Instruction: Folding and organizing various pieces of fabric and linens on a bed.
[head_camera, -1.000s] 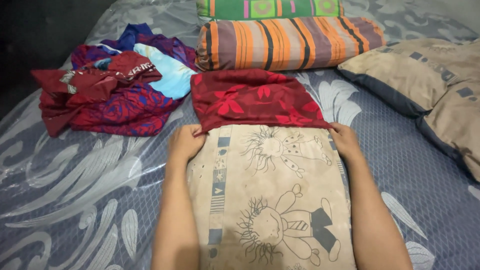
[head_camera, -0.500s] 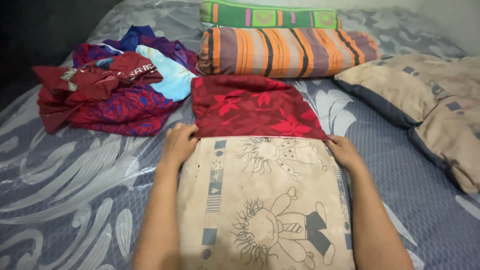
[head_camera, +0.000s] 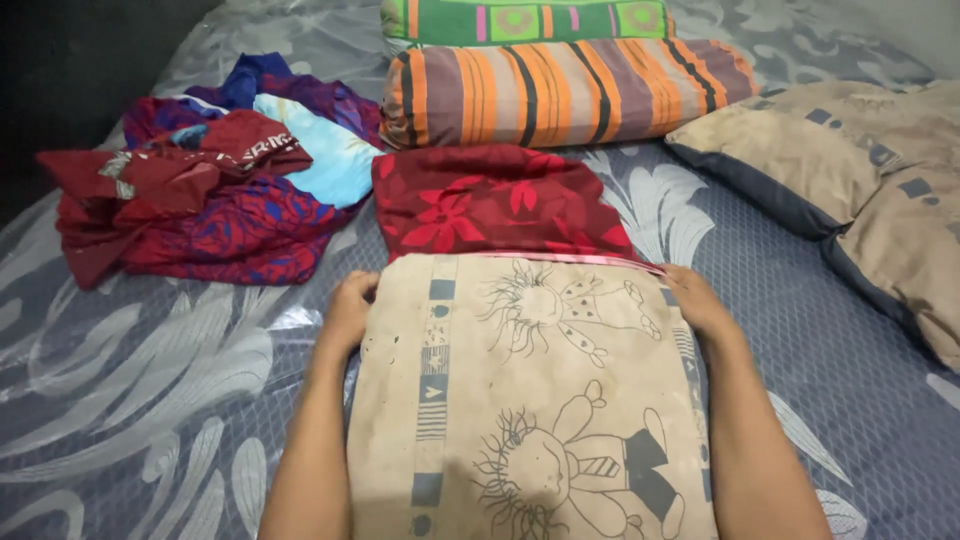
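Beige pillow (head_camera: 530, 400) with doll drawings, flat on the mattress directly ahead, far end tucked into a red floral pillowcase (head_camera: 495, 205). Soft, light, squashy by the look; best gripped at the side edges near the case mouth. Left hand (head_camera: 348, 312) and right hand (head_camera: 700, 305) curled there, fingers together, pinching cloth. Slick plastic-covered grey leaf-print mattress (head_camera: 150, 370); clothes heap (head_camera: 200, 190), striped bolster (head_camera: 560, 90), more pillows (head_camera: 860, 170) close around.

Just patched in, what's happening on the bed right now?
A person grips a beige pillow with cartoon drawings at its two upper corners, left hand and right hand. Its far end sits inside a red floral pillowcase, most of the pillow uncovered. A heap of crumpled clothes lies to the left, a striped bolster behind, and more beige pillows to the right.
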